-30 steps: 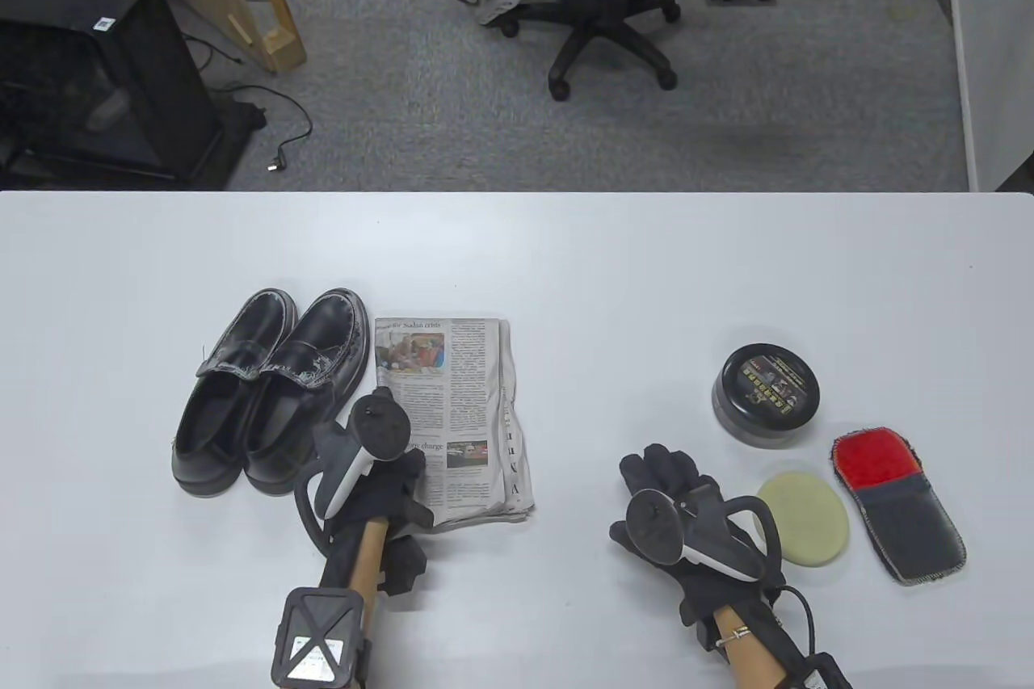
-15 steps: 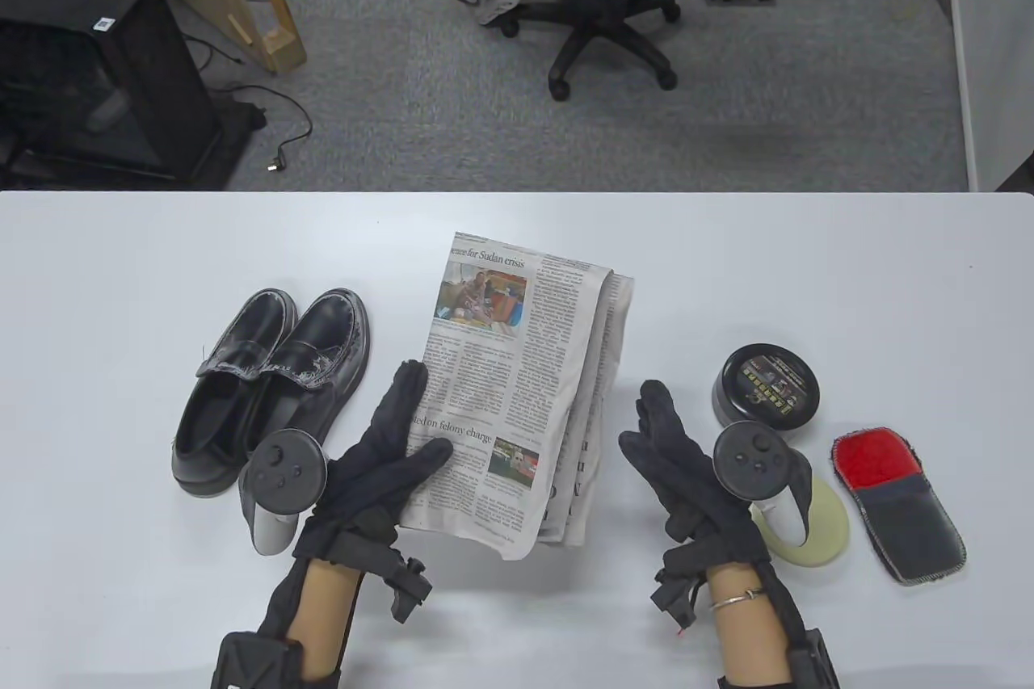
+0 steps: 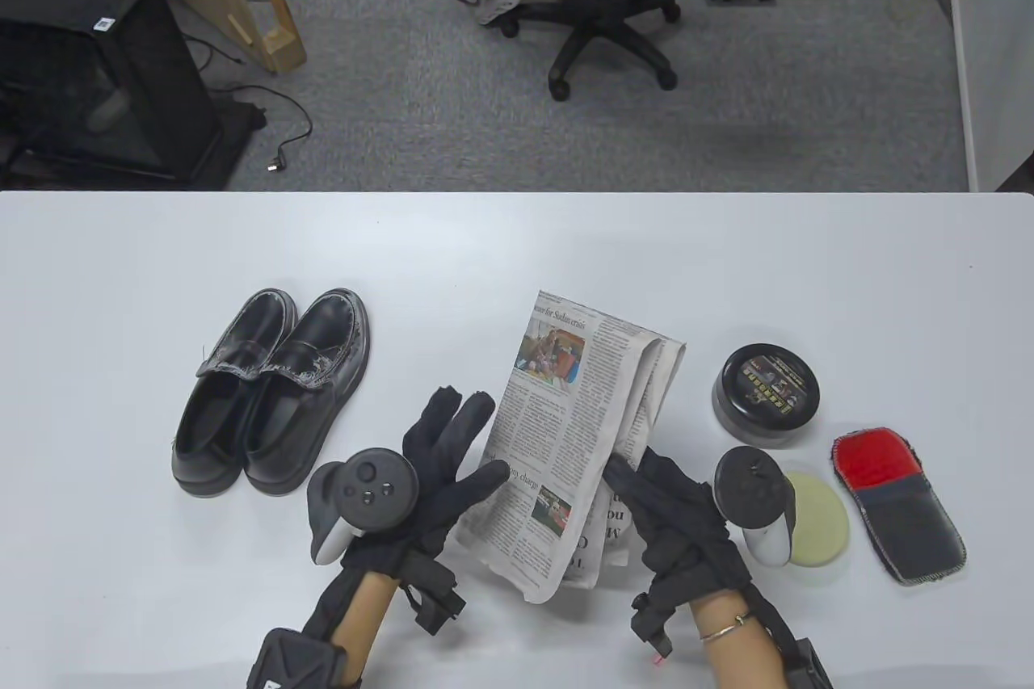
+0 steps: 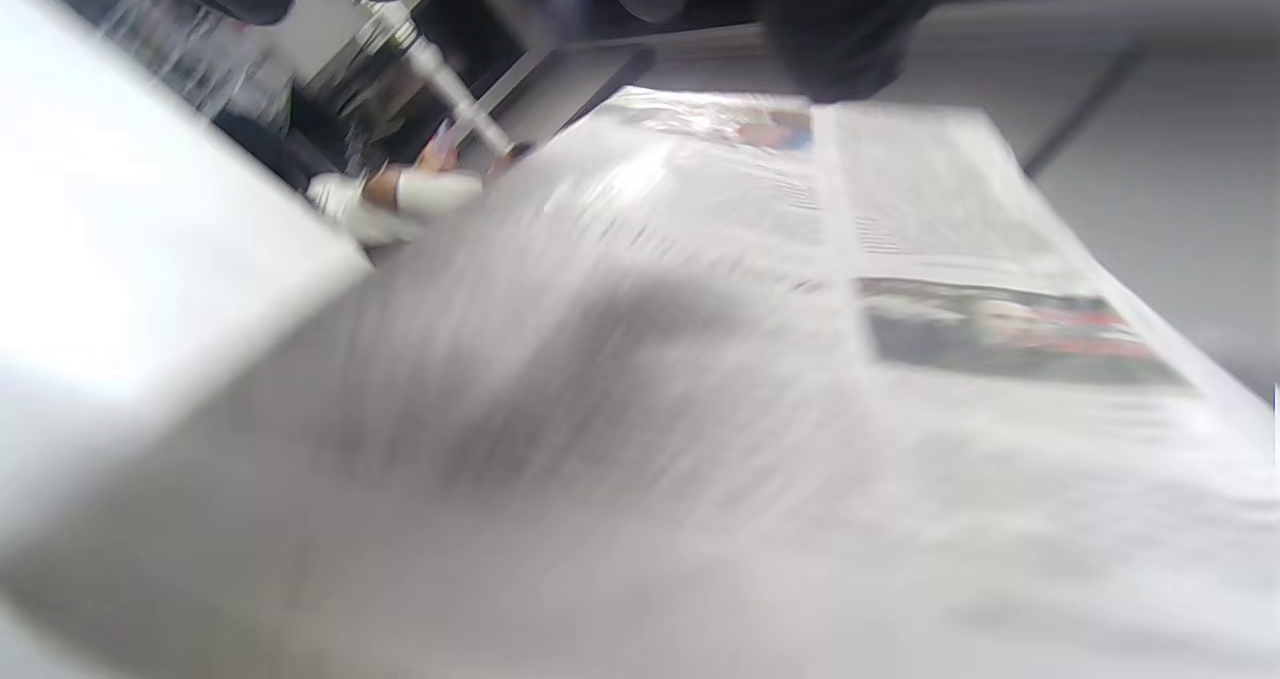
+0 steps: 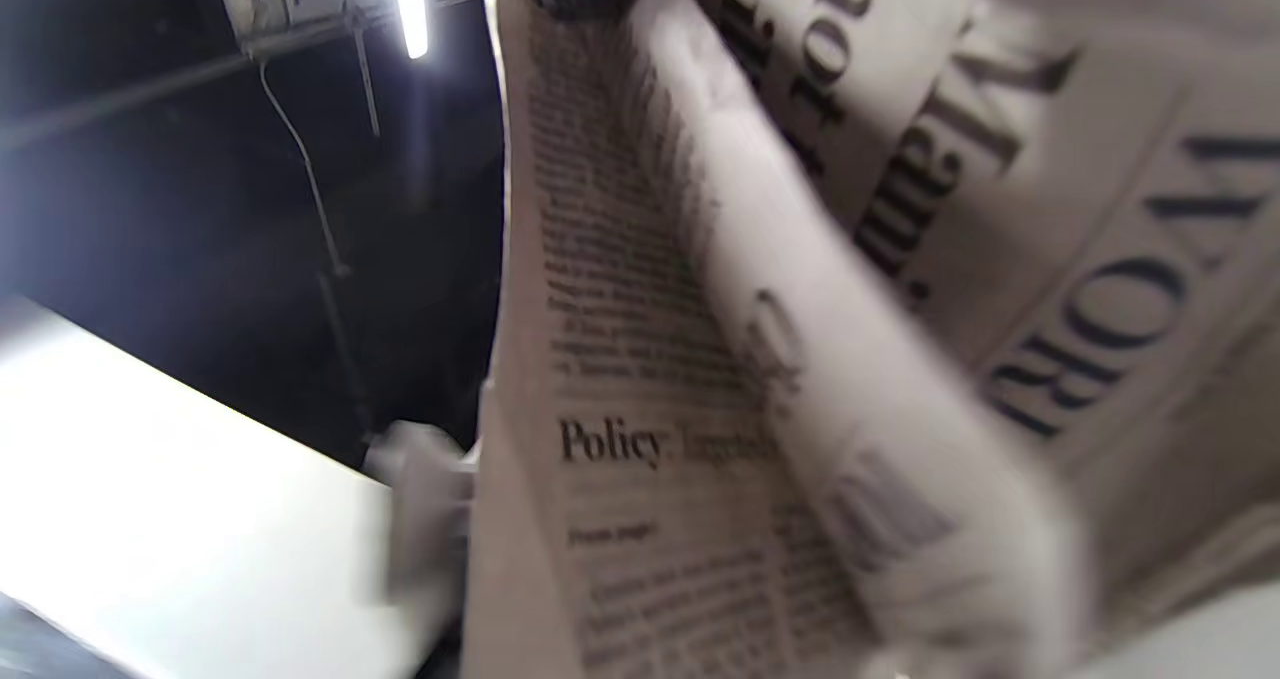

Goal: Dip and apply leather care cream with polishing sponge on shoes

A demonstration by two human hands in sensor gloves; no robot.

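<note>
Left hand (image 3: pixel 440 479): entering at the near edge, thumb lying across the front page of the newspaper (image 3: pixel 565 439), fingers (image 3: pixel 452 418) reaching behind its left edge, pinching the page between them.

Right hand (image 3: pixel 670 519): entering at the near edge, gripping the newspaper's right, folded side low down; fingers are curling into the folds, mostly hidden by paper.

Newspaper: being held between both hands, tilting, its lower corner hanging just above the counter (image 3: pixel 517 253). The left wrist view is showing the front page close and blurred (image 4: pixel 800 309); the right wrist view is showing inner folds with large headline letters (image 5: pixel 800 359).

Sponge (image 3: pixel 817 521): pale yellow disc, lying flat on the counter just right of the right hand, partly covered by that hand's tracker (image 3: pixel 751 495).

Cloth mitt (image 3: pixel 898 505): red and dark grey, lying just right of the sponge.

Cream tin (image 3: pixel 766 396): black, round, lid on, sitting beyond the sponge, right of the newspaper.

Shoes (image 3: pixel 271 390): black pair, sitting side by side on the counter's left part, toes pointing away, well apart from the tin and sponge, scuffed pale at the trim.
</note>
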